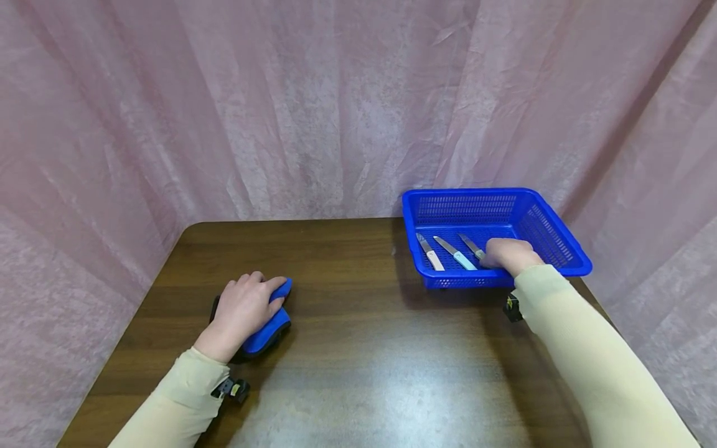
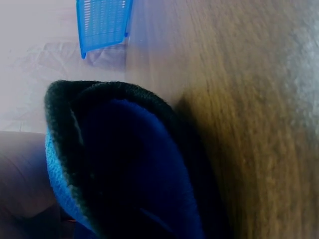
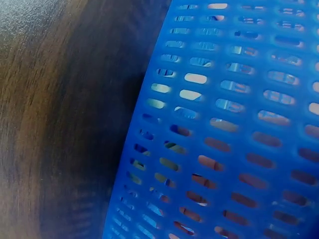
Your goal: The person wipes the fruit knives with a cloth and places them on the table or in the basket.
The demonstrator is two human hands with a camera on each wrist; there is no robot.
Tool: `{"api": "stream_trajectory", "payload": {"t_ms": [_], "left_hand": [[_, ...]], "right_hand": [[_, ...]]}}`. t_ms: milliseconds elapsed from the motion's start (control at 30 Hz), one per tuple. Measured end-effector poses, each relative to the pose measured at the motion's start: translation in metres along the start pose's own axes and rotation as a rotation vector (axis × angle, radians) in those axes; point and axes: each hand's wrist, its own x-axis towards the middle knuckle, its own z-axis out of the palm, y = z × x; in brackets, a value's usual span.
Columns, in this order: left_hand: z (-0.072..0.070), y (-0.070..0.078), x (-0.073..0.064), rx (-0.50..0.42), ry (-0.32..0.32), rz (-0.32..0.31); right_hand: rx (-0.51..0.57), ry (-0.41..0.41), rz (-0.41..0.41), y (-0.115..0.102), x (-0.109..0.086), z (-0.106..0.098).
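Note:
My left hand (image 1: 246, 305) lies over a blue fabric item with black edging (image 1: 267, 333) on the table's left side. Its thumb and forefinger pinch the blue cloth. In the left wrist view, the fabric item (image 2: 139, 159) gapes, showing a dark blue inside within a fuzzy black rim. My right hand (image 1: 511, 254) reaches over the near wall of a blue plastic basket (image 1: 465, 194), its fingers curled at the handle of a small knife (image 1: 469, 242). A pink-handled knife (image 1: 430, 252) and a light-blue-handled knife (image 1: 455, 253) lie to its left in the basket.
The basket stands at the back right of the brown wooden table (image 1: 347, 298). Its slotted side (image 3: 224, 124) fills much of the right wrist view. Pink curtains (image 1: 313, 112) hang behind and beside the table. Each wrist carries a small black camera.

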Motion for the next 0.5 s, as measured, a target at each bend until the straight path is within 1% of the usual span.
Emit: {"api": "stream_trajectory", "payload": {"t_ms": [67, 333, 500], "left_hand": [[0.0013, -0.0002, 0.0000, 0.000, -0.008, -0.003], [0.0062, -0.0001, 0.0000, 0.005, -0.037, -0.022], [0.0055, 0.0014, 0.0010, 0.020, -0.050, -0.015]], "right_hand": [[0.000, -0.008, 0.001, -0.0002, 0.0006, 0.0000], [-0.053, -0.011, -0.046, 0.0014, 0.0046, 0.0032], [-0.061, -0.003, -0.072, 0.0035, 0.0009, 0.0015]]}}
